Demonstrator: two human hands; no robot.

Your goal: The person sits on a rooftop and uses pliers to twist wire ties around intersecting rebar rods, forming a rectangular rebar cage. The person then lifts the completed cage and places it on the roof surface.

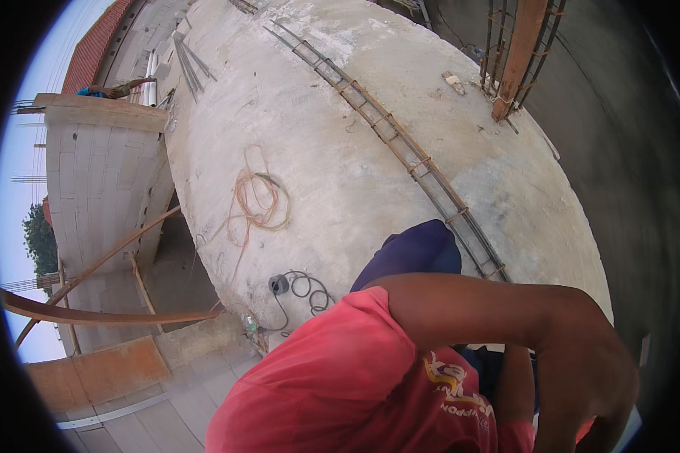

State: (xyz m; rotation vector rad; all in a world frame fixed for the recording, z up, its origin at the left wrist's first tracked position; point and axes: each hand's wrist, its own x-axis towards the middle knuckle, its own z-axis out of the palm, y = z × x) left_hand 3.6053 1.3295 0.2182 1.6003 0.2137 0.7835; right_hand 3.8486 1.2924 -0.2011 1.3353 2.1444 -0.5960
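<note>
Field note, near to far. Closest to the lens is my red shirt (340, 377), filling the lower frame. My right arm (506, 309) is bent across it, the forearm dropping to the bottom edge. Both hands are cut off there, so I cannot tell whether either is open, closed or holding anything. My knee in dark blue trousers (415, 249) pokes out just beyond the arm. The nearest piece of work is the long rebar cage (400, 151). It lies flat on the concrete slab (340, 98), with its near end just beside my knee and its far end running up-left. Its stirrups look tied along the whole visible length, so I judge it assembled but not yet placed. A black cable coil (302, 287) lies near the slab edge to my left. An orange cord (258, 200) sits looped further out, and neither leads to a tool I can see. Further off, an upright rebar column cage (517, 53) already stands with a wooden board against it. Far left, the grey block wall (98, 174) is up, propped by timber braces (106, 260).
</note>
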